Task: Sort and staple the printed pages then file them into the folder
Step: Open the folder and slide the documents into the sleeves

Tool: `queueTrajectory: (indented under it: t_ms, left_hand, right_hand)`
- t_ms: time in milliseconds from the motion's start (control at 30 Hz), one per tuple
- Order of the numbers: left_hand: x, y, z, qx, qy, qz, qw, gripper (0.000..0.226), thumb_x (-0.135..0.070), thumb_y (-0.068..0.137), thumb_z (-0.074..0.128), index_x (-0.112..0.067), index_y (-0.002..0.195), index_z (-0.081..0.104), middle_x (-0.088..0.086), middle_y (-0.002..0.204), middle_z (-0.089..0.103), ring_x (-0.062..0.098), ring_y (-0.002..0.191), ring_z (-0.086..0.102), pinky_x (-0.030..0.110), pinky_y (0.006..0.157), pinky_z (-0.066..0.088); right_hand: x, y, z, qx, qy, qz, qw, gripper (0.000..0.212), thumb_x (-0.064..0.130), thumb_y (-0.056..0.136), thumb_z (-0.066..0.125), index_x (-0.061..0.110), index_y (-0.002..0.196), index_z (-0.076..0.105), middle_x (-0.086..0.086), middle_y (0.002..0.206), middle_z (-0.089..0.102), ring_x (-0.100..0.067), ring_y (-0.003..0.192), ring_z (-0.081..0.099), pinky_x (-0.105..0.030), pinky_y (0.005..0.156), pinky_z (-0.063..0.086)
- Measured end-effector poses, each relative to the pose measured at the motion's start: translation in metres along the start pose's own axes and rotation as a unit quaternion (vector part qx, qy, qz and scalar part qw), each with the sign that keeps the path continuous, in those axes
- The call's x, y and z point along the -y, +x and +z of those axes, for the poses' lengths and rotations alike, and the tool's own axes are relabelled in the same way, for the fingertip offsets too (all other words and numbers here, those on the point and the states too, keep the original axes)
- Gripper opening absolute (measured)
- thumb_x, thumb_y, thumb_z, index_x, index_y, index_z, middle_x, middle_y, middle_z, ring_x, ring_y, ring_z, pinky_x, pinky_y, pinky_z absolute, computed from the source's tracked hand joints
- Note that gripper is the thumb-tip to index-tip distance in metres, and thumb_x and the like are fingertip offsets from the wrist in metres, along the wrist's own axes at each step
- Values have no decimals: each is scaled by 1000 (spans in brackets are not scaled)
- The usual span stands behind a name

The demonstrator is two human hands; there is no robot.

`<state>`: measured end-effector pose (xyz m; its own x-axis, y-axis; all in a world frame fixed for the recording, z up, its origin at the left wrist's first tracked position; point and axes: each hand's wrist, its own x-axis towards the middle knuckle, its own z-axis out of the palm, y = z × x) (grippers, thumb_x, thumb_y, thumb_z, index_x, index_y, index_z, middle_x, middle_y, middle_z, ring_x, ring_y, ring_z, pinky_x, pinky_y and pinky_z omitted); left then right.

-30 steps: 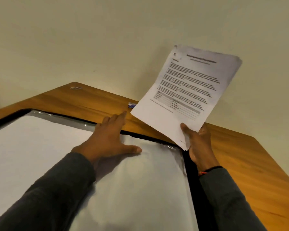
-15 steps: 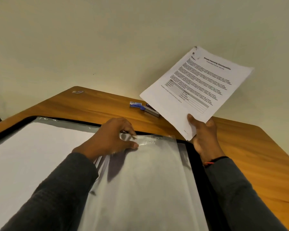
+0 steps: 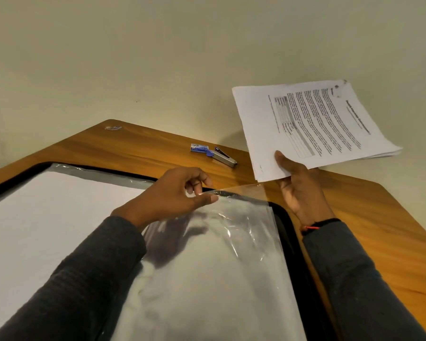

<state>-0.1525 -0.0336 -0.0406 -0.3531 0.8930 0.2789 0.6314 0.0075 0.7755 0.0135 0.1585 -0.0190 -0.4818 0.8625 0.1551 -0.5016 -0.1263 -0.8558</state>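
Note:
An open black folder [image 3: 296, 254] with clear plastic sleeves lies on the wooden table. My left hand [image 3: 172, 195] pinches the top edge of the right-hand sleeve [image 3: 219, 262] and lifts its upper layer. My right hand [image 3: 296, 190] holds a stack of printed pages [image 3: 312, 126] by its lower left corner, above the folder's far right corner. The stack is turned sideways, with its text running up and down. White sheets fill the left-hand sleeve [image 3: 47, 217].
A silver and blue stapler [image 3: 223, 157] and a small blue staple box [image 3: 199, 147] lie on the table [image 3: 379, 230] behind the folder. A small sticker [image 3: 113, 127] is at the table's far corner. A plain wall stands close behind. The table's right edge slants down to the right.
My left hand went from lying flat on the sleeve to pinching and lifting its top edge. My right hand swung the pages to the right and turned them sideways, uncovering the stapler.

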Motion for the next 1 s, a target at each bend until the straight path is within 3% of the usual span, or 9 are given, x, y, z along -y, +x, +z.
queueTrajectory:
  t_ms: [167, 233, 333, 433, 500, 600, 767, 867, 1000]
  left_hand:
    - [-3, 0, 6, 21, -6, 34, 999, 9, -27, 90, 65, -19, 87, 66, -7, 84, 67, 4, 82, 60, 19, 78, 46]
    - [-5, 0, 7, 25, -36, 33, 998, 12, -27, 93, 61, -15, 92, 62, -3, 84, 71, 7, 85, 66, 26, 85, 50]
    - [-8, -2, 10, 39, -52, 34, 997, 6, -26, 95, 59, -21, 93, 57, 0, 78, 72, 11, 78, 68, 38, 80, 55]
    - [-10, -4, 13, 37, -53, 51, 997, 4, -21, 96, 59, -18, 93, 59, 3, 73, 69, 12, 70, 64, 37, 69, 54]
    - [-10, -5, 13, 32, -58, 63, 996, 4, -17, 95, 60, -14, 93, 61, -1, 71, 67, 5, 66, 63, 28, 64, 53]
    - [-10, -4, 12, 21, -46, 85, 995, 3, -17, 94, 62, -15, 94, 64, -6, 72, 68, 6, 68, 65, 30, 68, 53]
    - [-5, 0, 14, -31, -11, 75, 997, 7, -30, 91, 66, -29, 98, 67, -4, 82, 70, 14, 75, 65, 35, 74, 57]
    - [-3, 1, 13, -48, 4, 62, 997, 19, -45, 84, 70, -34, 99, 66, -7, 77, 66, 10, 71, 60, 32, 70, 53]
    - [8, -1, 0, -44, 117, -5, 992, 42, -71, 77, 54, -35, 97, 63, -10, 77, 66, 7, 72, 61, 38, 81, 54]
  right_hand:
    - [0, -4, 9, 24, -46, -12, 999, 54, -5, 86, 65, 18, 131, 48, -11, 133, 60, -27, 120, 60, -52, 93, 53]
    - [0, -6, 14, 31, -64, -25, 997, 59, -5, 85, 66, 15, 136, 45, -12, 134, 59, -27, 120, 60, -54, 95, 51]
    - [0, -9, 25, 39, -88, -41, 995, 57, -5, 84, 68, 16, 133, 48, -11, 131, 61, -25, 118, 61, -54, 95, 52]
    - [-2, -13, 35, 54, -155, -56, 985, 50, 0, 83, 72, 21, 124, 52, -8, 126, 63, -23, 115, 62, -50, 94, 54]
    - [-4, -16, 38, 66, -218, -66, 971, 50, 5, 81, 75, 18, 125, 54, -6, 123, 65, -21, 113, 63, -43, 94, 55]
    - [-7, -19, 37, 99, -302, -53, 947, 52, 7, 81, 76, 14, 128, 56, -3, 118, 67, -18, 108, 65, -30, 84, 58]
    - [-10, -15, 25, 163, -327, 1, 931, 54, 8, 82, 76, 19, 131, 55, 1, 123, 68, -19, 109, 67, -43, 87, 58]
    - [-10, -12, 13, 171, -315, 2, 934, 54, 2, 80, 76, 15, 129, 58, -1, 122, 69, -17, 108, 68, -43, 90, 57]
    - [-12, -5, -8, 193, -284, 16, 939, 57, -6, 80, 71, 5, 133, 55, -9, 128, 65, -22, 116, 64, -43, 100, 51]
